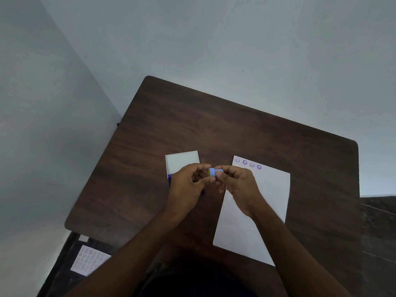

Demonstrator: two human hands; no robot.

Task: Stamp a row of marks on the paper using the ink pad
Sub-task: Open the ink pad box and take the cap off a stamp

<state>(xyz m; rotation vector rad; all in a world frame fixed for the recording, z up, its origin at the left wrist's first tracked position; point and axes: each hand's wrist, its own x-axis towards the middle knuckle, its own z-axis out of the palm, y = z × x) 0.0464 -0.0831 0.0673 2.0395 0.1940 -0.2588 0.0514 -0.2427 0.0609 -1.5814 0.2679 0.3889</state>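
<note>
- Paper lies on the counter, right of centre.
- Row of four marks along the paper's far edge.
- Ink pad left of the paper, lid open.
- Stamp above the counter, between pad and paper.

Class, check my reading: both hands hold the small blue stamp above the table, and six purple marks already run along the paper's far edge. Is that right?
Not quite. The head view shows four purple marks, not six, along the far edge of the paper. The left hand and right hand do hold the blue stamp above the table.
</note>
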